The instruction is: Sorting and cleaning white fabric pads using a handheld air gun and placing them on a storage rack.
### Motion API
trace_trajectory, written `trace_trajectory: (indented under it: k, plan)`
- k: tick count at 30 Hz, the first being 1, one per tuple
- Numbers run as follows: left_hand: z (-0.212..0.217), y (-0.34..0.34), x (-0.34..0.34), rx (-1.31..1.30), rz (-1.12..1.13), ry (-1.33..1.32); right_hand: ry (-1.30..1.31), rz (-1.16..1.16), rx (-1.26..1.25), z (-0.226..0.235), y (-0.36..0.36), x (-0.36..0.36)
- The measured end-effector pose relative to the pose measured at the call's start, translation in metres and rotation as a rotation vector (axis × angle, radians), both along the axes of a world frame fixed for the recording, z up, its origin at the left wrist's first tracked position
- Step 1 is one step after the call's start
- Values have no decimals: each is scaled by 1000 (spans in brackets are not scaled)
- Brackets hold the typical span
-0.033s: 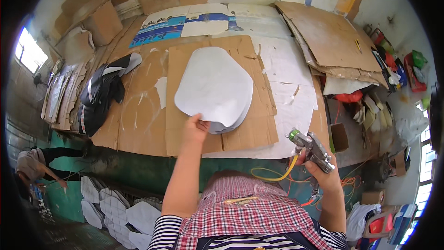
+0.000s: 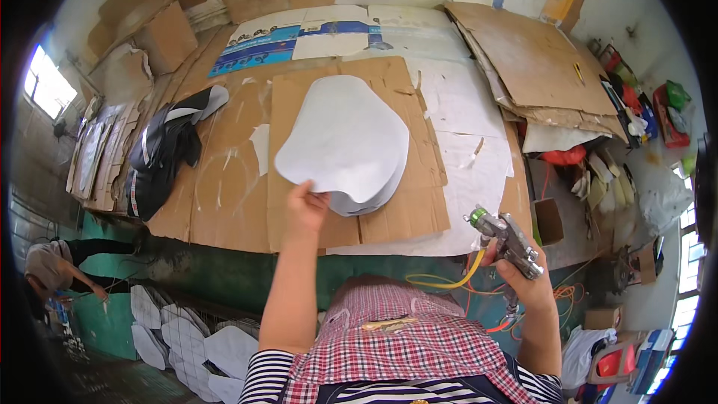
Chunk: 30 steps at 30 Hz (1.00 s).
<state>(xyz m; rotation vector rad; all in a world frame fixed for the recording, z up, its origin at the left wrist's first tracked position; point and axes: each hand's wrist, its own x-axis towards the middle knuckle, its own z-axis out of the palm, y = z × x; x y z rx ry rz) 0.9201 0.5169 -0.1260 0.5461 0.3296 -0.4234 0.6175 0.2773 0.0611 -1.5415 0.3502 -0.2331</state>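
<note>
A stack of light grey, rounded pads (image 2: 348,138) lies on a brown cardboard sheet (image 2: 329,232) on the table. The near left edge of the top pad is pinched in my left hand (image 2: 307,206). There the edge is raised and wavy, and the pads below show at the front. Off the table's near right edge, my right hand (image 2: 529,277) grips a metal spray gun (image 2: 507,243) with a green ring at its front. From the gun runs a yellow hose (image 2: 441,286).
A dark garment (image 2: 161,150) lies on the table's left. Stacked cardboard sheets (image 2: 538,60) stand at the back right, and an open cardboard box (image 2: 550,222) is below. More grey pads (image 2: 183,344) sit low on the left. Another person (image 2: 56,265) bends at far left.
My left hand has shifted slightly left and away from me, drawing the top pad's near corner left with it. The right hand and spray gun have hardly moved.
</note>
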Motion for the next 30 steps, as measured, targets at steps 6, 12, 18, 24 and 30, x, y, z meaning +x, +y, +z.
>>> trace_trajectory:
  k: [6,12,18,24,30]
  plan:
    - [97,152,3,15,402,-376,57,57,-64,20,0,-6]
    - [125,281,-9,-178,430,-588,68,106,-64,25,12,6]
    - [147,265,-26,-57,466,-551,-46,-49,-144,27,15,25]
    - [123,298,-14,-637,157,-607,-153,-84,-126,33,10,22]
    - [129,259,-19,89,412,-557,-123,-55,-153,32,13,20]
